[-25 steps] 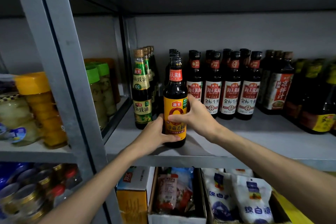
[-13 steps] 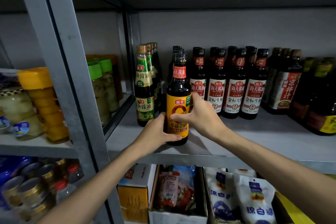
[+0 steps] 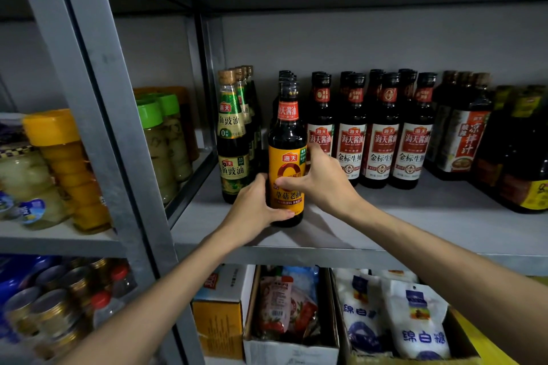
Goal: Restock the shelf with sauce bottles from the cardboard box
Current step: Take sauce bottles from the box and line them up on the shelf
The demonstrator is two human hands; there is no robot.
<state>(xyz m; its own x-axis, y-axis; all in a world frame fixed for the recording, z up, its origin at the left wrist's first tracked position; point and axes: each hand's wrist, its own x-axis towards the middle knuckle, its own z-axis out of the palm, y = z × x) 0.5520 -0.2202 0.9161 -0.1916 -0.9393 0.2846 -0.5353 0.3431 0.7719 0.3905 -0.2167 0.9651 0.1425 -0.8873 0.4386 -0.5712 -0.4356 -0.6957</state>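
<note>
1. Dim storeroom, grey metal shelf (image 3: 415, 216) stocked in files running front to back; work inside the slot between the green-labelled bottles (image 3: 232, 139) and the red-labelled bottles (image 3: 382, 142).
2. Note the orange-labelled sauce bottle (image 3: 286, 175) standing upright near the shelf's front edge, at the head of a file of matching dark caps (image 3: 285, 75).
3. Note the hands: left hand (image 3: 252, 210) curled round the bottle's lower left side with thumb across the foot of the label, right hand (image 3: 323, 184) pinching the label from the right, thumb in front, fingers behind.
4. Slide, not lift: push the base straight back to meet the bottle behind, without tilting.
5. Mind the right-hand fingers, just beside the nearest red-labelled bottle; avoid nudging it.
6. Turn the label square to the front.
7. Loosen both grips only after feeling the base flat on the shelf.
8. Source box of sauce bottles not in view; cartons below (image 3: 290, 350) apparently full of packets.
</note>
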